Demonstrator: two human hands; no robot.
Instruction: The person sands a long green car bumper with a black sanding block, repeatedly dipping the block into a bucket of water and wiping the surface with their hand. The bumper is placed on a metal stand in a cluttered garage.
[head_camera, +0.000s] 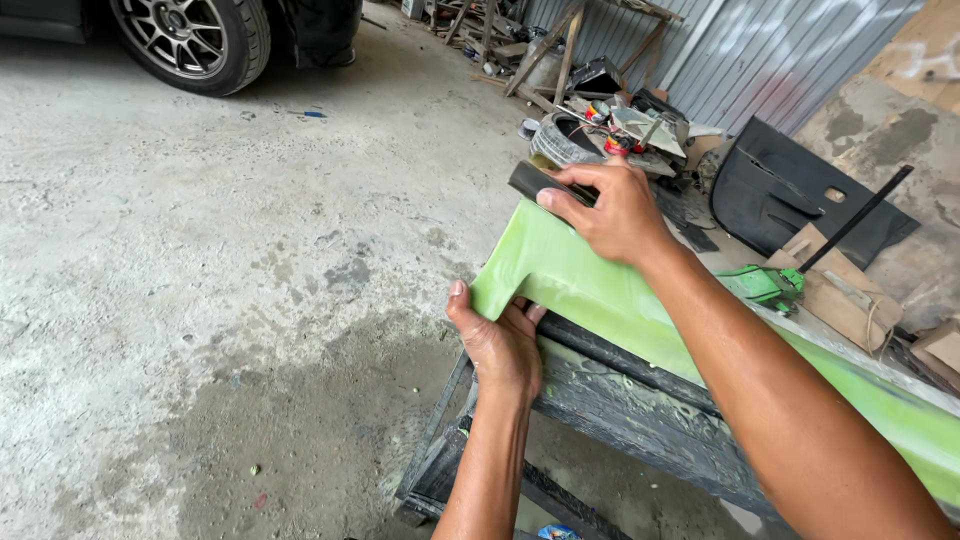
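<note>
A long, pale green body panel, smooth and glossy, lies slanting across a dark, paint-spattered metal stand, its near end bent into a downward lip at the centre of the view and its far end running off the lower right edge. The right hand rests on top of the panel's upper edge, fingers curled closed around a small black block, possibly a sanding block, though most of it is hidden by the fingers. The left hand sits just below, gripping the lower lip of the panel with the thumb against its near face and the fingers wrapped behind it. Both forearms reach in from the bottom right. Beneath everything is a rough grey concrete floor, with a darker damp patch near the stand. Beyond the panel lie a black car door trim piece, a green floor jack with a black handle, flattened brown cardboard and a clutter of wooden scraps. A car's alloy wheel and tyre show at the top left.
</note>
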